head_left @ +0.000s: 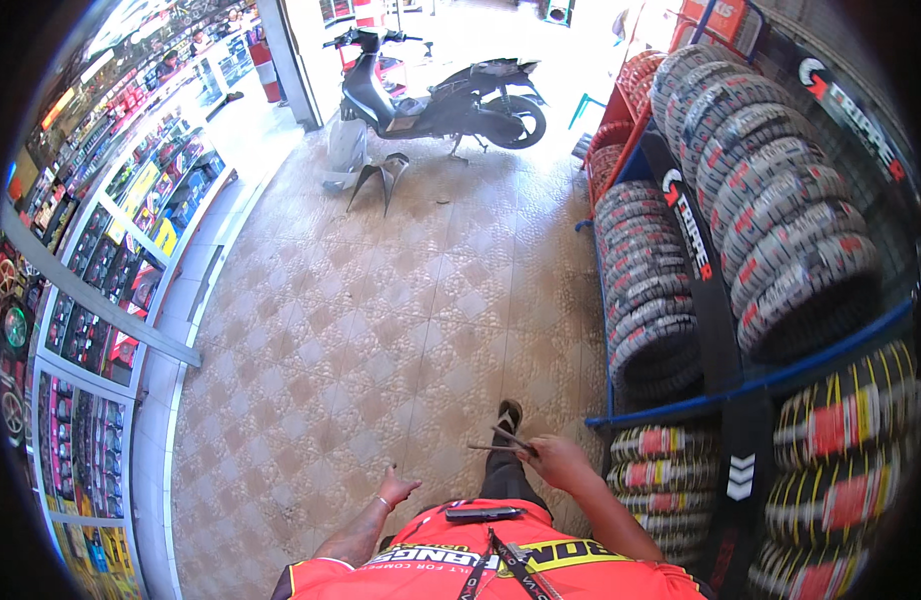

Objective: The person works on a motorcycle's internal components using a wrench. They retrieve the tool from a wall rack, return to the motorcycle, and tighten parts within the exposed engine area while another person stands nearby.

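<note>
My right hand [561,462] is closed around one end of a slim tool with two brownish prongs [501,446] that spread in a V, pointing left. The part inside my fingers is hidden, so its exact kind is unclear. My left hand [399,487], with a band on the wrist, hangs in front of my red shirt. Its thumb stands apart from the loosely stretched fingers, and it holds nothing. One sandalled foot [509,412] shows on the tiled floor just beyond the tool. A lanyard and a dark flat object [486,514] lie against my shirt.
Far ahead a black scooter [436,100] stands on its stand, a loose dark body panel [381,180] on the floor beside it. Blue-framed racks of wrapped tyres [781,200] line the right. Glass display cases [91,330] run along the left, with a metal post [291,65] farther on.
</note>
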`<state>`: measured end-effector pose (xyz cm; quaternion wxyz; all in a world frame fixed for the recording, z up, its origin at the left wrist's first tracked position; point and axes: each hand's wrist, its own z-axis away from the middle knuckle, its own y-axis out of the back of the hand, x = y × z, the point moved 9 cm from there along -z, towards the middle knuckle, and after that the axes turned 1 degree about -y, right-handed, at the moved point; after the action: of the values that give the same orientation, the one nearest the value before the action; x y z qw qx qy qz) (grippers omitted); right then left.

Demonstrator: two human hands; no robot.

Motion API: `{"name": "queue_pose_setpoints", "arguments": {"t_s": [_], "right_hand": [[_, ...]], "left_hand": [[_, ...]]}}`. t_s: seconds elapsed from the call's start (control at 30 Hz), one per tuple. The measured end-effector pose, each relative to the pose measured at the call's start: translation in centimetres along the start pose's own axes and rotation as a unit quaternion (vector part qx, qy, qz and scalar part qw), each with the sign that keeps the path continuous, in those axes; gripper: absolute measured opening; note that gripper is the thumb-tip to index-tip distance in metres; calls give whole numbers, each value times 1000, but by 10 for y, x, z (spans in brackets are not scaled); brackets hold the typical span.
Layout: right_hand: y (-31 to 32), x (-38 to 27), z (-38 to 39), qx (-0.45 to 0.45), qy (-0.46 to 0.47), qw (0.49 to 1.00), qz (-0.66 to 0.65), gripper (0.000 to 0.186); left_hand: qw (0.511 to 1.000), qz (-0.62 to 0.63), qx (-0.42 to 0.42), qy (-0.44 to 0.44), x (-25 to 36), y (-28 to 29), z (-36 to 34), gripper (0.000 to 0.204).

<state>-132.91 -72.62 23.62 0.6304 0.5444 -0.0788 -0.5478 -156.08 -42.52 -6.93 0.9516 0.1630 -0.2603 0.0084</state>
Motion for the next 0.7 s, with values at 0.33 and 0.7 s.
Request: {"name": "queue_pose_setpoints", "arguments": {"t_s": [0.33,0.7], "right_hand": [[201,-6,-257,-115,215,965,99,39],[433,48,-506,-83,241,956,146,35]], "left_hand": [[975,-41,98,-194,383,-21,-102,93],[937,24,0,-348,737,-40,-263,40]]}}
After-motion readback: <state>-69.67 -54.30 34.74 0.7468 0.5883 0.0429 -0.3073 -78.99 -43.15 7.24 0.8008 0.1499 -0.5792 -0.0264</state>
